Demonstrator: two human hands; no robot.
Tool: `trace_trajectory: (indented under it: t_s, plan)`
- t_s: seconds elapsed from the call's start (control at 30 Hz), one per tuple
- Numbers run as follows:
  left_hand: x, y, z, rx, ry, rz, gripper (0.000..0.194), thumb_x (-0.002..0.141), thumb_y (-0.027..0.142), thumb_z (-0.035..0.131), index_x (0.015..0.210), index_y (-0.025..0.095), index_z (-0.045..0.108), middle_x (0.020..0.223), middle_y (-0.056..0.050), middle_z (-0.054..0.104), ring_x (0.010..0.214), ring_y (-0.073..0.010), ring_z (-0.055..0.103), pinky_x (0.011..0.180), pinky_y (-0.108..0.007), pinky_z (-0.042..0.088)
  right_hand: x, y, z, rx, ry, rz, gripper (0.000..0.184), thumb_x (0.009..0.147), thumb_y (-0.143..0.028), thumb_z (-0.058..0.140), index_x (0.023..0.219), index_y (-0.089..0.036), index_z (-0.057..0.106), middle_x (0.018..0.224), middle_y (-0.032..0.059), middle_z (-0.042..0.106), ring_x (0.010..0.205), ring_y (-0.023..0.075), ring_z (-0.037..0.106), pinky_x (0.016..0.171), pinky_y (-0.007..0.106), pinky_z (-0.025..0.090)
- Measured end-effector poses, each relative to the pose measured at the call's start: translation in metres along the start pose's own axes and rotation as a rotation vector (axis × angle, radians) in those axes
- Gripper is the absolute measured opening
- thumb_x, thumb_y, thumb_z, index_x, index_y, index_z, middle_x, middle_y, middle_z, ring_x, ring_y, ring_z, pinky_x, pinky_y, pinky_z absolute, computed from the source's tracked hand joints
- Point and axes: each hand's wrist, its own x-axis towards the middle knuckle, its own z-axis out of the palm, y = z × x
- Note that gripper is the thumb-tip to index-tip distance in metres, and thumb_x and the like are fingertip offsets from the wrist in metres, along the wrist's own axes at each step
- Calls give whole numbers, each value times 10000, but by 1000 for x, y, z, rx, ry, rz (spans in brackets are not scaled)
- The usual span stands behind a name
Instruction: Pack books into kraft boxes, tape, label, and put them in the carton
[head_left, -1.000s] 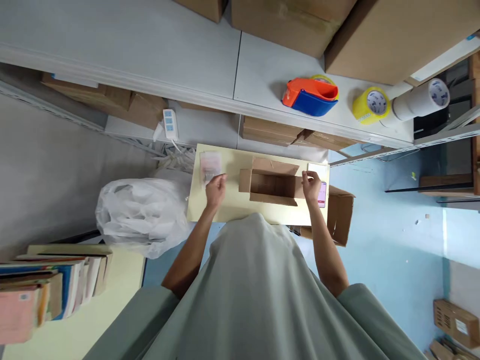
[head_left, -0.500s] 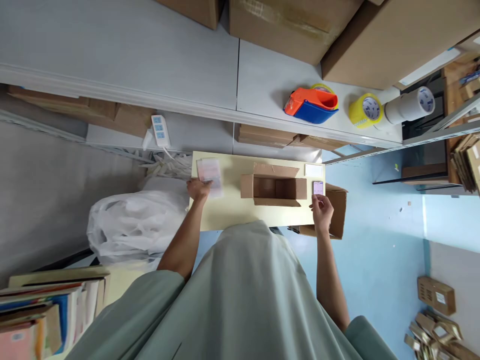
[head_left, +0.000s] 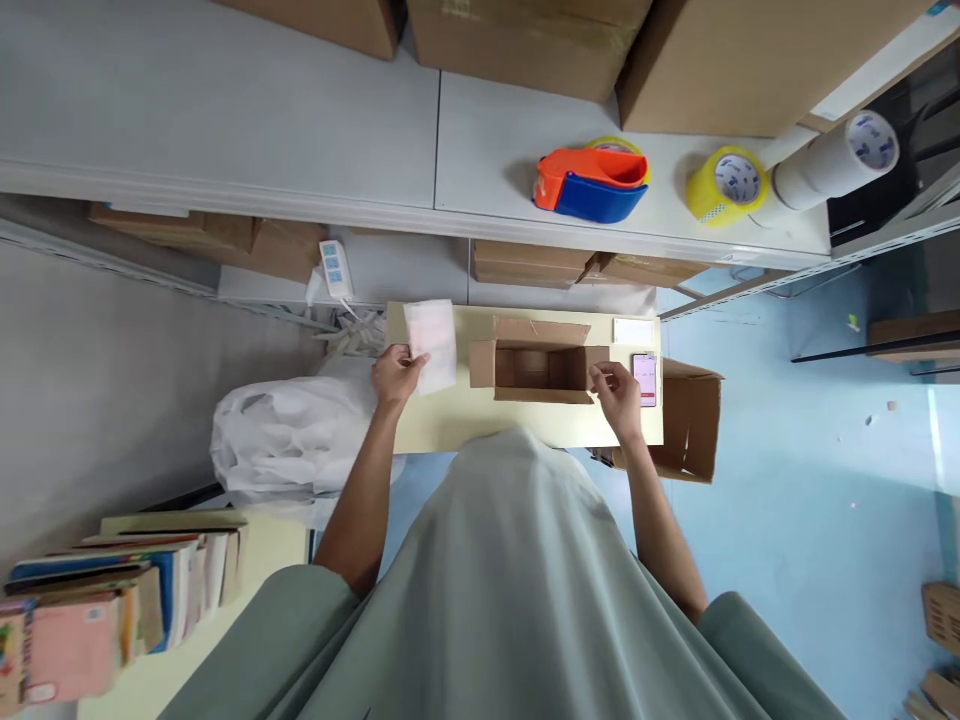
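Packet (head_left: 436,345) in pinched left hand (head_left: 397,374), curled right hand (head_left: 619,398) near carton (head_left: 534,362)

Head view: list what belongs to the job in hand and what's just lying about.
Likely in use: pale packet, held by the left hand; open box, with the right hand at its right end.
Apparently lying about: phone, tape dispenser, yellow tape roll, power strip, books.
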Motion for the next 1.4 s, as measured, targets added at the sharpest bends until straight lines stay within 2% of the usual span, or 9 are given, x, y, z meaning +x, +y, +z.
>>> trace_trajectory:
  t_s: [0.13,0.3,0.47,0.63,0.73,0.87,1.07,1.23,1.4]
  plan:
    - [-44,42,-23,-228,107,158,273,807,408,814,956,216,687,911,-22,789,814,-196,727,760,-276,573,7,-13,18,148,-189,-54,542,942,-763,716,1079,-243,774,1009,81,830,831,249,787,785,396,648]
    - [-95,100,-40,-177,156,323,283,792,411,851,933,226,689,859,6,761,745,-167,673,740,-263,567,11,-32,30,271,-335,-137,427,961,-645,760,1130,-256,807,1149,80,846,942,240,791,844,386,656]
    - [-128,138,-25,-122,93,479,195,834,345,834,895,236,685,852,16,754,762,-164,670,768,-268,570,20,-31,23,380,-353,-179,423,935,-588,819,1212,-269,803,1165,53,844,970,232,794,891,384,669]
    - [-148,159,-2,-72,8,616,120,866,192,778,929,242,689,900,1,763,819,-174,694,796,-282,583,27,-11,13,433,-347,-175,397,932,-611,803,1106,-254,810,1090,49,834,1005,262,783,912,401,669]
    - [-158,169,8,-79,4,732,126,890,140,748,914,240,675,1072,-43,790,924,-185,734,827,-301,610,29,0,2,452,-377,-208,351,957,-576,773,1079,-249,810,1146,64,827,1069,279,775,960,416,647]
    - [-166,178,17,-66,-2,835,148,927,139,731,859,234,641,1496,-86,722,1075,-203,761,832,-326,637,32,12,-14,412,-396,-256,347,956,-558,770,1068,-231,795,1098,72,826,1033,284,758,931,423,634]
    - [-164,178,25,36,0,870,171,934,97,751,900,253,692,967,-13,827,885,-194,730,805,-313,597,33,22,-16,409,-409,-219,396,939,-598,795,1079,-228,793,1076,61,825,1008,279,750,923,420,631]
    - [-151,180,20,114,-25,873,161,977,165,747,859,247,676,865,-17,755,826,-202,678,763,-317,542,38,32,-14,398,-337,-173,440,922,-613,804,1137,-230,790,1161,76,817,1087,278,749,986,420,629]
    - [-122,181,23,210,-97,810,112,958,200,759,882,270,714,940,-54,773,970,-273,698,840,-370,549,50,62,-24,248,-114,-68,484,921,-595,767,1262,-253,729,1368,123,760,1183,282,712,988,446,638]
